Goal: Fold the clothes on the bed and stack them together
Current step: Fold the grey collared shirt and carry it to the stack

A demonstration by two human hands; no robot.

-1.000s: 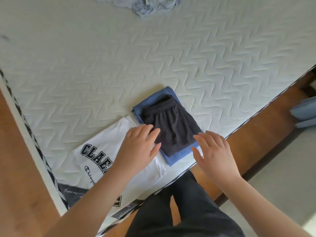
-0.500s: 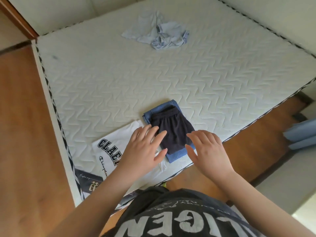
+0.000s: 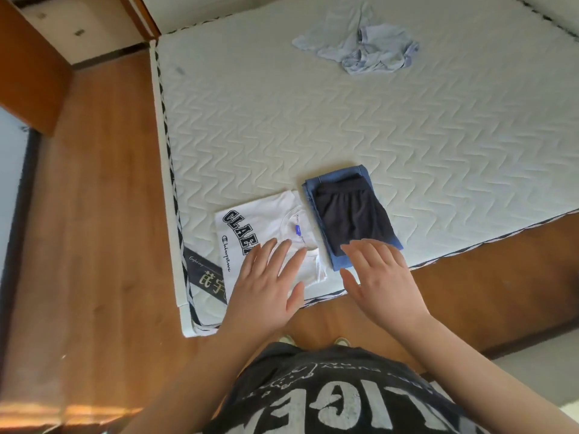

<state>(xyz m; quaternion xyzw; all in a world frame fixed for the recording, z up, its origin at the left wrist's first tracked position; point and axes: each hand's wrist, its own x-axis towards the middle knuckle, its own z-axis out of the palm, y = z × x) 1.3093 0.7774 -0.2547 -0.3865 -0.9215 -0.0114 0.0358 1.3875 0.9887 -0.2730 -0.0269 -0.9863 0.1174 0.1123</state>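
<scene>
Showing in the head view: a white quilted mattress point(image 3: 360, 126) with a zigzag stitch pattern, lying on a brown wooden floor point(image 3: 94, 198). Near its close corner a folded white T-shirt with dark block lettering point(image 3: 260, 220) is lying flat. Just beside it, to the right, a folded blue denim garment point(image 3: 336, 180) is lying with a folded dark navy pair of shorts point(image 3: 354, 214) stacked on top; the two piles are nearly touching along one edge. Far up the mattress, well apart from the folded piles, a crumpled pale blue garment point(image 3: 360, 48) is sitting unfolded.

The left hand point(image 3: 266, 286) is hovering over the near part of the white T-shirt, fingers straight and spread, holding nothing. The right hand point(image 3: 379, 277) is hovering over the near edge of the denim pile, fingers likewise straight and spread, gripping nothing. Whether either palm is touching cloth cannot be told. The person is wearing a dark printed shirt point(image 3: 338, 396), filling the bottom of the view.
</scene>
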